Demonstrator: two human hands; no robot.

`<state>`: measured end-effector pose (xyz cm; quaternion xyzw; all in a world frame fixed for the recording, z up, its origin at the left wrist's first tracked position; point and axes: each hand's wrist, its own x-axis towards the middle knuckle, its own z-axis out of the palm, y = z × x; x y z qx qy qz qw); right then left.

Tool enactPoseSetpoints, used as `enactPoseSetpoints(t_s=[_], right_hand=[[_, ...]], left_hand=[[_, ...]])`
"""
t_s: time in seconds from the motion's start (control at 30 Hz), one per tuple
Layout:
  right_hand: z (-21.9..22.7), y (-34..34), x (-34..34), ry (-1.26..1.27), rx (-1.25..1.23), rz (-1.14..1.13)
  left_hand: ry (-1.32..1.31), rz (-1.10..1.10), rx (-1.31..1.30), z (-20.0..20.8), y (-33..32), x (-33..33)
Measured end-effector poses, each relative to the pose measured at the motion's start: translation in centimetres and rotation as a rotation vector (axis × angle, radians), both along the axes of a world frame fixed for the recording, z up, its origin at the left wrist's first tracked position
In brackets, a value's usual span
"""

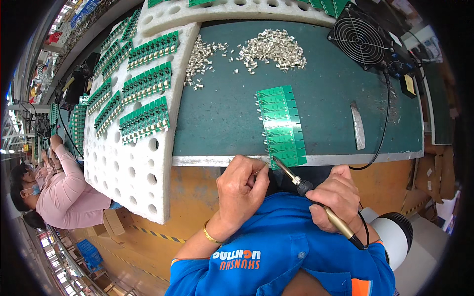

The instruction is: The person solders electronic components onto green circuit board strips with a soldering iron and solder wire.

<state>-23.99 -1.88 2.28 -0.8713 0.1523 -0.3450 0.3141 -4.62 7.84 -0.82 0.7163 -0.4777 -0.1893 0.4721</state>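
A green circuit board panel (280,118) lies on the dark green bench top, its lower end at the bench's front edge. Small pins stick out along its left side. My right hand (335,200) is wrapped round the handle of a soldering iron (340,224), whose tip touches or nearly touches the panel's lower left corner. Just left of that corner is my left hand (242,190), fingers pinched together at the bench edge. Whatever lies between those fingers is too small to make out.
Small white pin connectors (274,49) lie heaped at the back, with another heap beside white foam (118,167) bearing several green boards (145,121). At right are a black fan (359,39), a cable and a metal strip (357,126). A person in pink (74,192) works at far left.
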Motion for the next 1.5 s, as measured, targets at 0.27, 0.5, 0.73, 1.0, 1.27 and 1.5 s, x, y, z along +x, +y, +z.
enactPoseSetpoints(t_s=[0.27, 0.5, 0.73, 1.0, 1.27, 1.5], right_hand=[[0.04, -0.09, 0.05, 0.012, -0.005, 0.008], [0.16, -0.1, -0.03, 0.018, -0.005, 0.017], [0.35, 0.09, -0.17, 0.045, -0.011, 0.012], [0.42, 0.03, -0.15, 0.06, -0.02, 0.021], [0.33, 0.08, -0.14, 0.042, -0.032, 0.022], [0.63, 0.0, -0.26, 0.064, -0.036, 0.041]], left_hand=[[-0.004, -0.004, -0.01, -0.02, -0.22, -0.07], [0.01, -0.003, 0.005, 0.03, -0.22, -0.09], [0.005, 0.002, 0.003, -0.04, -0.36, -0.14], [0.005, -0.004, 0.001, 0.1, -0.38, -0.13], [-0.004, -0.021, 0.004, 0.17, -0.39, 0.04], [-0.005, -0.029, -0.004, 0.17, -0.5, 0.13]])
